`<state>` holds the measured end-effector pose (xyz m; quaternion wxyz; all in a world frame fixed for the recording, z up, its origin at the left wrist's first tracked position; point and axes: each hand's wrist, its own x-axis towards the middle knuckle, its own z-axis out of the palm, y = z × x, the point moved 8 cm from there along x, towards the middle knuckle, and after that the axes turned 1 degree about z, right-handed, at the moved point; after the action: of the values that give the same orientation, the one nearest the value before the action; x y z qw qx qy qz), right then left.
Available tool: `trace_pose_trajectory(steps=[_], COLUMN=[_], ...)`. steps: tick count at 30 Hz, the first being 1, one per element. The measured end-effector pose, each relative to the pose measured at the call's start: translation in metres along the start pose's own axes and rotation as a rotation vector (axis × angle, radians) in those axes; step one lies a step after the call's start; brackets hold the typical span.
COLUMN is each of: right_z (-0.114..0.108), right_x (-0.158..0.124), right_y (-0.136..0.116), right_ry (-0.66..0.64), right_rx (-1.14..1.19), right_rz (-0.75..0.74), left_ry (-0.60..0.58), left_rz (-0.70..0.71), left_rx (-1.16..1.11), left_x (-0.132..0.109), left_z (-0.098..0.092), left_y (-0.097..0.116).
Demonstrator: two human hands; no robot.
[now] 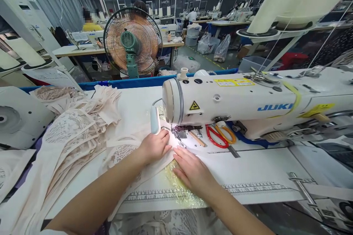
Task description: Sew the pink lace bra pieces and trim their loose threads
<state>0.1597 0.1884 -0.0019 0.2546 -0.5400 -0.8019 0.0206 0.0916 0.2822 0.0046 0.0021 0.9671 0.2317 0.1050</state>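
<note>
A pale beige fabric piece with a lace panel (120, 153) lies under the head of the white sewing machine (204, 99). My left hand (154, 147) is closed on this fabric just left of the needle area, fingers bent and thumb against the cloth. On the near side, my right hand (194, 170) rests with fingers stretched out on the fabric's edge, thumb a little apart. The needle and presser foot are partly hidden by the machine head and my fingers. Crinkled yellowish clear film (183, 189) shows beneath my right hand.
Red-handled scissors (216, 137), orange-handled scissors (228, 134) and a small wooden-coloured stick (197, 138) lie right of the needle area. Stacked lace pieces (74, 128) cover the table's left. A green fan (132, 42) stands beyond. Printed ruler markings (248, 189) run along the front edge.
</note>
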Motion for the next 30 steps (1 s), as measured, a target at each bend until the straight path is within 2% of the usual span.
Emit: trace_pose_trajectory(steps=[5,16,22,25,27,30], right_z=[-0.002,-0.005,-0.004,-0.003,-0.002,-0.004], right_x=[-0.001,-0.001,-0.001,-0.001,0.000,0.000], right_y=[0.001,0.001,0.003,0.004,0.004,0.005], right_ry=[0.015,0.046,0.049,0.041,0.037,0.052], right_rx=[-0.005,0.013,-0.005,-0.004,0.002,0.022], right_rz=[0.009,-0.007,0.015,0.026,0.029,0.033], left_ry=[-0.006,0.000,0.011,0.010,0.021,0.039], left_rz=[-0.026,0.018,0.021,0.035,0.058,0.139], left_rx=[0.008,0.014,0.005,0.016,0.027,0.017], left_x=[0.001,0.001,0.005,0.008,0.009,0.002], left_z=[0.003,-0.001,0.003,-0.002,-0.008,-0.018], left_y=[0.000,0.003,-0.006,-0.008,-0.002,0.017])
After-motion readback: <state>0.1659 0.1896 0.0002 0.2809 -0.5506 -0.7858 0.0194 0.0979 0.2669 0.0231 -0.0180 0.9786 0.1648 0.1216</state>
